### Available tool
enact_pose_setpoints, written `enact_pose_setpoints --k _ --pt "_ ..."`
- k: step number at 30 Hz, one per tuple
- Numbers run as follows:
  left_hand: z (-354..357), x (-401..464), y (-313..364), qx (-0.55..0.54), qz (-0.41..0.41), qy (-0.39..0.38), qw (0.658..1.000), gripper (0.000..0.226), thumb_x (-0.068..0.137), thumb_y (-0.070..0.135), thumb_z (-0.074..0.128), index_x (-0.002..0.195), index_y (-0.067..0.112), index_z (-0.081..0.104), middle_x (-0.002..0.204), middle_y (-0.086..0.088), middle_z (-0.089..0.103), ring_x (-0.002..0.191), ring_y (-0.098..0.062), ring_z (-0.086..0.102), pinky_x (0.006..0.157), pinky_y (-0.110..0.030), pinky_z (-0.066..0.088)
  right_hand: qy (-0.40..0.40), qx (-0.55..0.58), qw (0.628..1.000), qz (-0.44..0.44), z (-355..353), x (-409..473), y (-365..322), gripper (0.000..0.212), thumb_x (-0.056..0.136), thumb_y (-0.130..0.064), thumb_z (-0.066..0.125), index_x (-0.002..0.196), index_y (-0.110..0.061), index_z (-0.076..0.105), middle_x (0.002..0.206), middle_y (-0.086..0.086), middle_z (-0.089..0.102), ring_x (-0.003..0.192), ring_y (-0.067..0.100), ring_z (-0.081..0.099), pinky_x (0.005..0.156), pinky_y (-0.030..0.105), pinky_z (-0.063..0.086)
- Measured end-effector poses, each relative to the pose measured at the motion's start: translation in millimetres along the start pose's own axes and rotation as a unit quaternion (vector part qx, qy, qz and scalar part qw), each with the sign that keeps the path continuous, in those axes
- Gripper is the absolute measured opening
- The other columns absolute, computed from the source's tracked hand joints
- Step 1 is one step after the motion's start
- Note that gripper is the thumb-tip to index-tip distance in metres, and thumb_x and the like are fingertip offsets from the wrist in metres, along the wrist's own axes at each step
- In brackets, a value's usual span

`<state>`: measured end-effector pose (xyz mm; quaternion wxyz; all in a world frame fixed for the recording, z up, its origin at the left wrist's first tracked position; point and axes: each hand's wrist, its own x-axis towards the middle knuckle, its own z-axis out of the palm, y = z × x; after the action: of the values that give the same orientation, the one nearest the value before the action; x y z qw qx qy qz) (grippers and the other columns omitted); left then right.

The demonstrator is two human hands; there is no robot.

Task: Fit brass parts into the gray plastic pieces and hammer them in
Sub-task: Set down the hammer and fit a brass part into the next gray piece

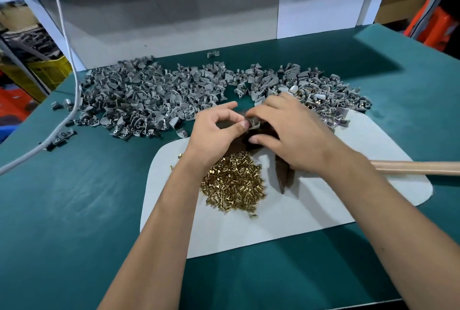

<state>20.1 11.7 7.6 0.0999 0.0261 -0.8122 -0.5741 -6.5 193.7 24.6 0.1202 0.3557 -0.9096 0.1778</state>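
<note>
Nearest, a brass pile (232, 182) lies on the white mat (311, 210). Beyond it, the left hand (219, 128) and right hand (291, 130) pinch one gray piece (254, 124) together. Gray pieces (154, 95) heap farther back.

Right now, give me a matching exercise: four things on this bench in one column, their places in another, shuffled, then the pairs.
Things:
1. brass parts
2. hammer handle
3. white cable
4. gray plastic pieces

Places:
A. hanging down at the far left
B. heaped on the pale mat, near the left hand
C. spread across the green table behind the hands
D. sticking out to the right past the right hand

Pairs: 1-B, 2-D, 3-A, 4-C
</note>
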Motion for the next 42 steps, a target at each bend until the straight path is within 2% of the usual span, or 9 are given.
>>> enact_pose_setpoints --k 5,7,9,14,21,24,28,35,42 --pt "-2 4 -5 0.017 0.009 0.060 0.998 0.011 0.089 0.016 0.076 0.083 0.025 0.078 0.123 0.004 0.068 0.120 -0.010 0.060 0.111 -0.041 0.043 0.124 0.014 0.992 0.035 13 -2 12 0.025 0.094 -0.038 0.069 0.107 -0.017 0.074 0.100 -0.001 0.066 0.098 0.021 0.053 0.089 0.041 0.048" --pt "-10 8 -11 0.100 0.024 0.132 0.986 0.011 0.091 0.021 0.075 0.083 0.029 0.075 0.101 0.015 0.070 0.106 -0.009 0.063 0.107 -0.038 0.046 0.165 0.007 0.981 0.105 13 -4 24 0.029 0.092 -0.039 0.073 0.110 -0.017 0.075 0.099 0.001 0.068 0.097 0.022 0.057 0.087 0.039 0.051" --pt "-24 12 -19 0.189 0.005 0.197 0.962 0.003 0.092 0.026 0.074 0.092 0.028 0.076 0.098 0.013 0.071 0.108 -0.015 0.062 0.106 -0.039 0.045 0.186 0.008 0.965 0.185 13 -4 36 0.031 0.089 -0.037 0.078 0.113 -0.017 0.074 0.098 0.003 0.070 0.094 0.024 0.063 0.089 0.040 0.054" --pt "-61 10 -35 0.279 -0.125 0.294 0.906 0.042 0.078 0.005 0.058 0.105 0.030 0.077 0.108 -0.002 0.072 0.121 -0.035 0.045 0.091 -0.037 0.037 0.205 0.038 0.949 0.238 13 -7 38 0.032 0.088 -0.026 0.079 0.118 -0.020 0.070 0.093 -0.003 0.066 0.084 0.019 0.062 0.087 0.037 0.055" --pt "-78 8 -41 0.257 -0.100 0.240 0.931 0.050 0.078 -0.010 0.055 0.099 0.027 0.080 0.098 0.006 0.072 0.097 -0.030 0.066 0.091 -0.041 0.057 0.126 0.035 0.991 -0.013 22 2 -28 0.015 0.091 -0.017 0.071 0.106 -0.014 0.071 0.099 -0.001 0.068 0.094 0.017 0.056 0.088 0.034 0.051" --pt "-73 9 -44 0.275 -0.051 0.201 0.939 0.033 0.083 -0.004 0.071 0.101 0.023 0.080 0.091 0.005 0.068 0.088 -0.028 0.067 0.104 -0.053 0.049 0.030 0.003 0.995 -0.094 28 14 -56 0.013 0.098 -0.029 0.064 0.105 -0.022 0.070 0.099 -0.007 0.066 0.098 0.015 0.048 0.088 0.033 0.048" --pt "-77 10 -48 0.299 -0.011 0.187 0.936 0.014 0.079 0.008 0.082 0.090 0.017 0.081 0.102 -0.002 0.076 0.102 -0.026 0.065 0.110 -0.051 0.042 -0.039 -0.019 0.989 -0.143 40 30 -86 0.015 0.099 -0.028 0.060 0.109 -0.023 0.069 0.102 -0.006 0.064 0.107 0.019 0.046 0.089 0.039 0.049" --pt "-90 11 -53 0.278 -0.026 0.160 0.947 0.011 0.076 0.009 0.082 0.076 0.020 0.078 0.081 0.002 0.072 0.089 -0.025 0.067 0.096 -0.037 0.051 -0.114 -0.068 0.982 -0.135 53 56 -105 0.010 0.097 -0.023 0.060 0.102 -0.024 0.069 0.106 0.002 0.065 0.109 0.025 0.054 0.088 0.042 0.052" --pt "-98 17 -60 0.272 -0.065 0.177 0.944 0.019 0.084 0.002 0.065 0.079 0.018 0.074 0.091 0.000 0.074 0.094 -0.022 0.066 0.080 -0.031 0.051 -0.105 -0.031 0.992 -0.066 68 66 -121 0.022 0.095 -0.040 0.066 0.100 -0.018 0.071 0.101 0.008 0.070 0.098 0.033 0.065 0.074 0.036 0.048"
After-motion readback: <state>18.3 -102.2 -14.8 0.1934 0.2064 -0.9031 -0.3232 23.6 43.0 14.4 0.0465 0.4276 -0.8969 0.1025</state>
